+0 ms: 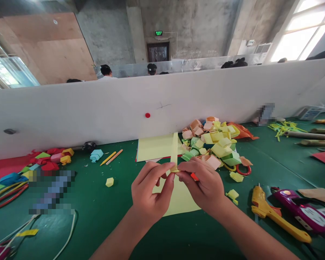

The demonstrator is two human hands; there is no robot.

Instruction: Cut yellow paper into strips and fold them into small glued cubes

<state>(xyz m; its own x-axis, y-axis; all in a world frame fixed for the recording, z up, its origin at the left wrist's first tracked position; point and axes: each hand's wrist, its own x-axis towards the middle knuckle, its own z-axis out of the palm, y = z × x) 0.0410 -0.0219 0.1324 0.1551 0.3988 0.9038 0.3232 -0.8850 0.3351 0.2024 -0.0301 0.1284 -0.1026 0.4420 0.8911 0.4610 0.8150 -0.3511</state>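
Between my fingertips is a narrow pale-yellow paper strip (174, 148), its near end folded over and its long end pointing away from me. My left hand (153, 191) pinches the folded end from the left. From the other side my right hand (203, 184) pinches the same end, thumb and fingers pressed together. Under my hands a yellow paper sheet (181, 198) lies on the green table. Farther back rests a stack of yellow paper (155, 147). To its right is a heap of folded paper pieces (219, 142) in yellow, green and peach.
A yellow glue gun (276, 216) and a purple device (303, 209) lie at right. One folded yellow piece (109, 182) and two pencils (111, 157) are at left, with colored paper shapes (51, 159) beyond. A white partition (97, 112) closes off the table's back.
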